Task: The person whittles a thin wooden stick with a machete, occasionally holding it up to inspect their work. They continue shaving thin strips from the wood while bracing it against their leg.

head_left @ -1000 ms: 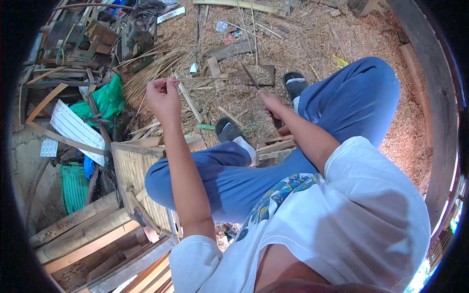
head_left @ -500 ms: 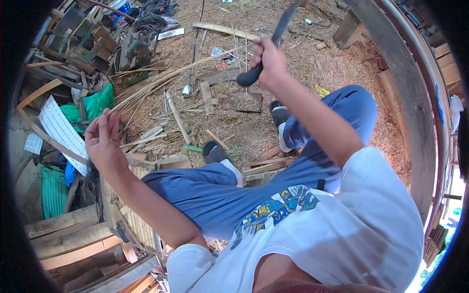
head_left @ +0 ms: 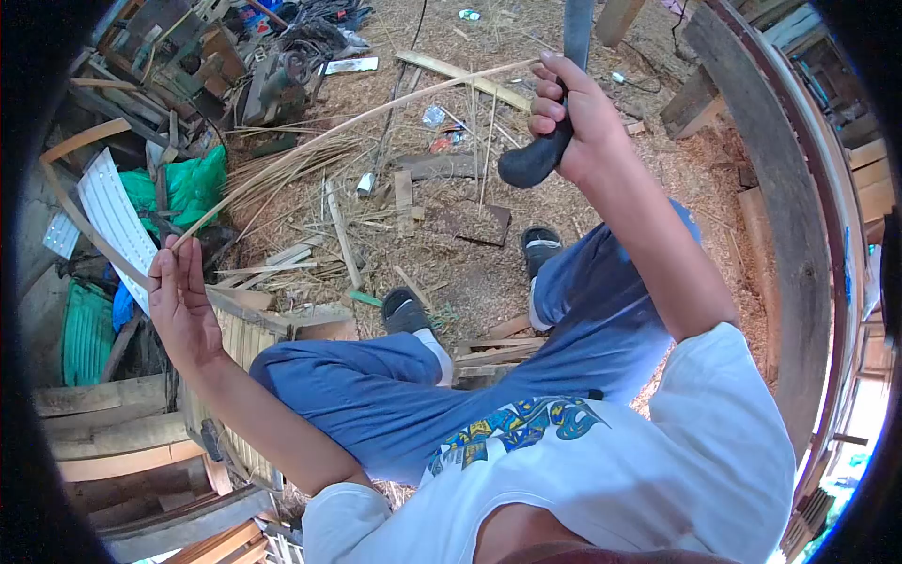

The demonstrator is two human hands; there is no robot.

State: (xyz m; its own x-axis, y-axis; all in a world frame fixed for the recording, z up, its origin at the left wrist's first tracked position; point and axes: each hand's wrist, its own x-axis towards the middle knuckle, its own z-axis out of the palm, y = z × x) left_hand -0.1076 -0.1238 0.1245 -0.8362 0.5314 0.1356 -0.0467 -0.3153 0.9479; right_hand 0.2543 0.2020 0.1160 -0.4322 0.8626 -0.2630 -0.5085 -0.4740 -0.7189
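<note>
My left hand [head_left: 178,305] is out to the left, fingers straight and pressed together, pinching the near end of a long thin bamboo strip [head_left: 348,127]. The strip arcs up and to the right toward my other hand. My right hand [head_left: 573,117] is raised high and grips the dark curved handle of a knife [head_left: 545,150], whose blade rises past the top edge. I sit with legs in blue trousers [head_left: 376,395] bent, wearing dark sandals.
Sawdust and bamboo offcuts [head_left: 310,258] cover the ground ahead. A woven bamboo panel [head_left: 240,352] leans by my left knee. Green bags [head_left: 188,183], a white corrugated sheet [head_left: 113,221], planks and machinery crowd the left. A curved wooden beam [head_left: 789,216] runs down the right.
Both hands have spread apart: the right rose from near my knee to high up with the knife, the left swung down and out, drawing the strip long between them.
</note>
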